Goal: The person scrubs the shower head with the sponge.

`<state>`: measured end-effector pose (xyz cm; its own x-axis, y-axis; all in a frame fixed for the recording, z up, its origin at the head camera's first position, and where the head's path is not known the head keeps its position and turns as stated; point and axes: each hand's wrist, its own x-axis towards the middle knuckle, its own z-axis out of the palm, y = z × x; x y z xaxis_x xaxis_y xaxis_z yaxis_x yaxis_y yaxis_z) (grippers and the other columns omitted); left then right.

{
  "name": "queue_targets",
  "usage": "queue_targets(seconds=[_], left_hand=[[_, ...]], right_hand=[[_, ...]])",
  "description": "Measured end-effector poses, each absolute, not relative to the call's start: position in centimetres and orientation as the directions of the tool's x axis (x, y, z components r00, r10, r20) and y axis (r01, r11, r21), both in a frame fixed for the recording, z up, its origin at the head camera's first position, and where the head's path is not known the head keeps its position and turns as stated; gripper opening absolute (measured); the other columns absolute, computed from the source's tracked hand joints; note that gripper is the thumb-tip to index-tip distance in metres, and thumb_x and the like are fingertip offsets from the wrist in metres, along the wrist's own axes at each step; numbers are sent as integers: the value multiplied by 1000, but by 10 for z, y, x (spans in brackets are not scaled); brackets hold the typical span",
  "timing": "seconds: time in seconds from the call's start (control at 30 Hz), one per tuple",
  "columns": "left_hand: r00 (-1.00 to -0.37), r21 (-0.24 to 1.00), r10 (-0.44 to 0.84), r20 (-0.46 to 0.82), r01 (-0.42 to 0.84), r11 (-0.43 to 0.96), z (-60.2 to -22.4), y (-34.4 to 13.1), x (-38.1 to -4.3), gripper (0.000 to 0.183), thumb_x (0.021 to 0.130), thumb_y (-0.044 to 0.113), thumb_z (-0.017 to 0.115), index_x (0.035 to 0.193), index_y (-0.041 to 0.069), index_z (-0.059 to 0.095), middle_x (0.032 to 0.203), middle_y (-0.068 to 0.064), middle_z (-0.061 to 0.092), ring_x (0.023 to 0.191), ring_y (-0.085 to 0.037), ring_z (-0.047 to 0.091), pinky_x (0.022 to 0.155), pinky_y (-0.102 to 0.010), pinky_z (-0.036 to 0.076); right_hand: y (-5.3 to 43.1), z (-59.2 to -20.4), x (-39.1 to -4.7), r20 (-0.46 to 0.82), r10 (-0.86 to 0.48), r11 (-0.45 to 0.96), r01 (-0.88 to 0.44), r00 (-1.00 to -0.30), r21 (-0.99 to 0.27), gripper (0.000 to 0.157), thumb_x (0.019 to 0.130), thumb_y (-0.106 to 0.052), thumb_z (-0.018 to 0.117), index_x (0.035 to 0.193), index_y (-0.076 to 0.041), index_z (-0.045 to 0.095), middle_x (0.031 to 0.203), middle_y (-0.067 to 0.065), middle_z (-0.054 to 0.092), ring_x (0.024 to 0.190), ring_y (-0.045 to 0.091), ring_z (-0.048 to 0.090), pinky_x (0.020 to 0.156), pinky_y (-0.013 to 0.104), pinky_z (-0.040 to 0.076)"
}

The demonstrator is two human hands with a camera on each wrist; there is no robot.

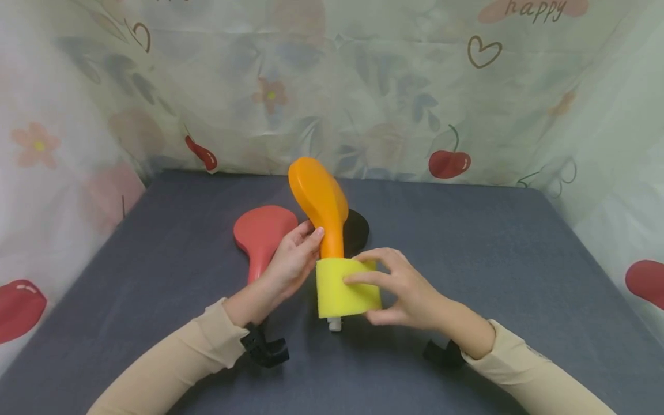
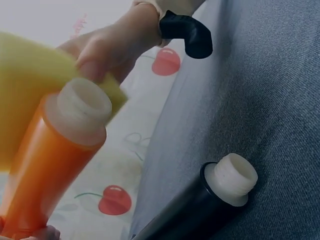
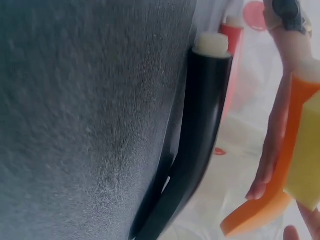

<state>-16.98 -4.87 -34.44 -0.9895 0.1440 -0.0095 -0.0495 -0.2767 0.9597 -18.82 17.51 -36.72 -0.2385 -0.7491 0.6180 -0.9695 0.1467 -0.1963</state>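
Note:
My left hand grips an orange shower head by its neck, face tilted up and left, above the table. In my right hand a yellow sponge lies against the handle, pinched between fingers and thumb. The sponge covers most of the handle in the head view; a white threaded end sticks out past it. In the right wrist view the sponge overlaps the handle's side, with right fingertips at the edge.
A red shower head lies on the dark table, left of the orange one and partly behind my left hand. A black shower head lies behind the orange one, mostly hidden. Printed cloth hangs round the table's back and sides.

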Motion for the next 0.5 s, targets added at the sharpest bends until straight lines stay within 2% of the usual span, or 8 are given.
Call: queue_targets(seconds=[0.1, 0.23, 0.5], left_hand=[[-989, 960, 146, -14, -54, -276, -345, -50, -170, 42, 101, 15, 40, 140, 2, 32, 124, -9, 49, 97, -11, 55, 85, -18, 51], [-987, 956, 160, -25, -70, -285, -346, -51, -171, 43, 101, 16, 39, 140, 2, 30, 122, -6, 48, 97, -9, 55, 84, -17, 50], [-966, 943, 255, -38, -119, -311, -345, -53, -171, 47, 102, 20, 35, 145, 8, 23, 140, -9, 39, 109, -9, 51, 92, -18, 48]], right_hand=[[172, -366, -194, 636, -722, 170, -961, -271, -217, 55, 67, -17, 78, 118, -21, 59, 121, 12, 51, 108, 25, 47, 84, 47, 41], [168, -362, -200, 633, -693, 216, -938, -344, -272, 56, 68, -16, 78, 120, -19, 57, 122, 13, 50, 108, 27, 46, 84, 49, 41], [160, -356, -216, 663, -568, 238, -869, -487, -434, 54, 70, -7, 76, 120, -12, 57, 120, 13, 49, 111, 26, 47, 86, 46, 45]])
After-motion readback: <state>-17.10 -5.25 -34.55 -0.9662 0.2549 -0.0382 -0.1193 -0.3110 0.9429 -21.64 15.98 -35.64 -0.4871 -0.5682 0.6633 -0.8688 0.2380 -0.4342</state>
